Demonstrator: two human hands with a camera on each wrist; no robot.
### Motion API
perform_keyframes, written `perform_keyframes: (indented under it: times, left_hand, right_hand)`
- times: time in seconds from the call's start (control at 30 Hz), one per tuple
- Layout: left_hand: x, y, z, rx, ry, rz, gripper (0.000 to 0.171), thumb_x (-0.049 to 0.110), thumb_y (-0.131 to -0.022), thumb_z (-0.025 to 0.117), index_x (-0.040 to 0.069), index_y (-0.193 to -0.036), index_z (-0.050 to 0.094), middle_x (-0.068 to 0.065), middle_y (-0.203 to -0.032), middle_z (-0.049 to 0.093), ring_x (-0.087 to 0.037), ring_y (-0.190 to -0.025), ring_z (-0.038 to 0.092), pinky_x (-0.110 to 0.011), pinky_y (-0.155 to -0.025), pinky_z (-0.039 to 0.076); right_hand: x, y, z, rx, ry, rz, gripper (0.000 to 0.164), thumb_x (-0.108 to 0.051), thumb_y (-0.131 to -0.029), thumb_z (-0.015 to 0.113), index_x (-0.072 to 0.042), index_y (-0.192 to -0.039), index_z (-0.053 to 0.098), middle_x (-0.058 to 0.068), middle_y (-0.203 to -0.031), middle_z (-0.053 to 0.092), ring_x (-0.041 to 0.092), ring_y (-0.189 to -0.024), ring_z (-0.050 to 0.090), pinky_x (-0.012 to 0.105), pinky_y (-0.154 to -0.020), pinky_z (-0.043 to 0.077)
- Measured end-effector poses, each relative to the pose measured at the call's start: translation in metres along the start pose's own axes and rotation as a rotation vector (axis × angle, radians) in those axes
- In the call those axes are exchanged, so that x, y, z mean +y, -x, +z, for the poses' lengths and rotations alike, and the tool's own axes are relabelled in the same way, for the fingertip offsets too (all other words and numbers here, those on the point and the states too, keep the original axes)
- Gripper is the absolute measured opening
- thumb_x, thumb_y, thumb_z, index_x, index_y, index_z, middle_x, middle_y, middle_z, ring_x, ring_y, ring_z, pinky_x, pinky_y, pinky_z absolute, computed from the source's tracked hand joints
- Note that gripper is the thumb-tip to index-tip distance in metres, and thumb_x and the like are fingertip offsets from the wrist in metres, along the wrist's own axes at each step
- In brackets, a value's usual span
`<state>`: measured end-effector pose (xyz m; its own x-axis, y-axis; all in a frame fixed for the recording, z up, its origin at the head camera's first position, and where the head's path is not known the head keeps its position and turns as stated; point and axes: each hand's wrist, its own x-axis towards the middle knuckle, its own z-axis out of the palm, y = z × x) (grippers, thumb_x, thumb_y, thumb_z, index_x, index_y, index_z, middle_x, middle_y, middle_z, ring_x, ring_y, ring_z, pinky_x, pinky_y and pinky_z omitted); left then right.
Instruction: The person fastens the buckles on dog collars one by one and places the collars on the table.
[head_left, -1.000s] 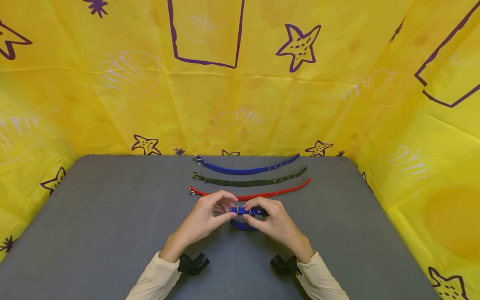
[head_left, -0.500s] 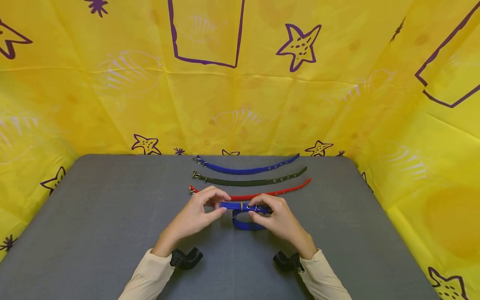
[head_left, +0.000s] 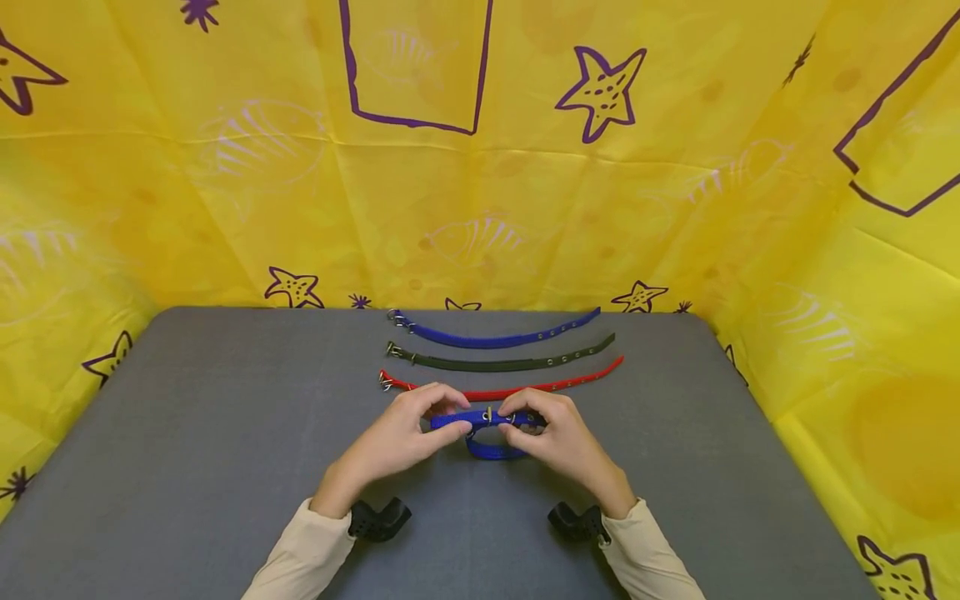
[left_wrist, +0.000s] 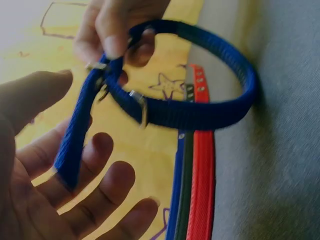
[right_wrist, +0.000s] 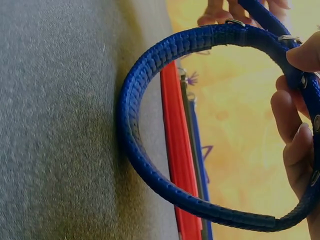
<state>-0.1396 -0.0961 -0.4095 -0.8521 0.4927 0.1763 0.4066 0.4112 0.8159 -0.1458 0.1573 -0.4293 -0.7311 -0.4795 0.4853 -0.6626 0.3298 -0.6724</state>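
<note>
A blue dog collar (head_left: 495, 452) is bent into a loop, its far curve close over the table. Its strap passes through the metal buckle (left_wrist: 97, 66), and the free tail (left_wrist: 75, 145) sticks out to the left. My right hand (head_left: 562, 437) pinches the collar beside the buckle, thumb against the strap in the right wrist view. Around the tail, my left hand (head_left: 393, 433) has its fingers spread; in the left wrist view the thumb (left_wrist: 42, 92) stands apart from the strap. A metal ring (left_wrist: 145, 110) hangs on the loop. Eyelets (right_wrist: 316, 123) show on the right-hand stretch.
Behind my hands, a red collar (head_left: 540, 390), a dark green collar (head_left: 480, 365) and another blue collar (head_left: 487, 340) lie stretched out in rows on the grey table (head_left: 225, 433). A yellow printed cloth (head_left: 480, 192) surrounds the table's back and sides.
The tail has come farther left through the buckle. My left hand moved left with it, then back right toward the buckle. My right hand keeps hold of the collar almost in place.
</note>
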Motion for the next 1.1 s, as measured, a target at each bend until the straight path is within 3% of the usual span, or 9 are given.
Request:
perform_keyframes:
  times: [0.2,0.4,0.87,1.1]
  left_hand:
    - [0.0035,-0.0020,0.0059,0.012,-0.029,0.037,0.015,0.023,-0.089,0.075,0.018,-0.101,0.067,0.007,-0.089,0.068,-0.004,-0.077,0.059,-0.023,-0.071,0.051]
    - [0.0049,-0.0004,0.0004,0.014,-0.019,0.012,0.015,0.016,-0.089,0.075,0.017,-0.098,0.063,0.005,-0.086,0.068,-0.006,-0.073,0.057,-0.023,-0.067,0.049]
    - [-0.0029,-0.0004,-0.0030,-0.116,-0.010,-0.084,0.016,0.019,-0.093,0.070,0.017,-0.100,0.056,0.005,-0.082,0.062,-0.009,-0.071,0.055,-0.024,-0.065,0.046]
    - [-0.0040,-0.0011,-0.0017,-0.176,0.054,-0.110,0.011,0.025,-0.103,0.055,0.015,-0.106,0.058,-0.003,-0.088,0.068,-0.011,-0.074,0.056,-0.025,-0.067,0.045]
  right_hand:
    - [-0.0014,-0.0011,0.0024,-0.020,0.015,-0.022,0.020,-0.004,-0.084,0.076,-0.015,-0.100,0.069,-0.001,-0.093,0.072,0.008,-0.081,0.064,0.025,-0.071,0.055]
    - [0.0010,-0.0019,0.0027,-0.021,0.036,-0.007,0.027,-0.006,-0.084,0.075,-0.015,-0.109,0.071,0.001,-0.103,0.073,0.010,-0.090,0.067,0.024,-0.078,0.054]
    - [0.0022,-0.0024,0.0020,-0.049,0.033,-0.019,0.025,-0.006,-0.086,0.074,-0.014,-0.111,0.073,0.003,-0.106,0.072,0.014,-0.096,0.067,0.027,-0.082,0.055]
    - [0.0012,-0.0024,0.0025,-0.053,0.040,-0.040,0.024,-0.004,-0.086,0.074,-0.012,-0.109,0.073,0.004,-0.105,0.072,0.015,-0.095,0.067,0.028,-0.081,0.055]
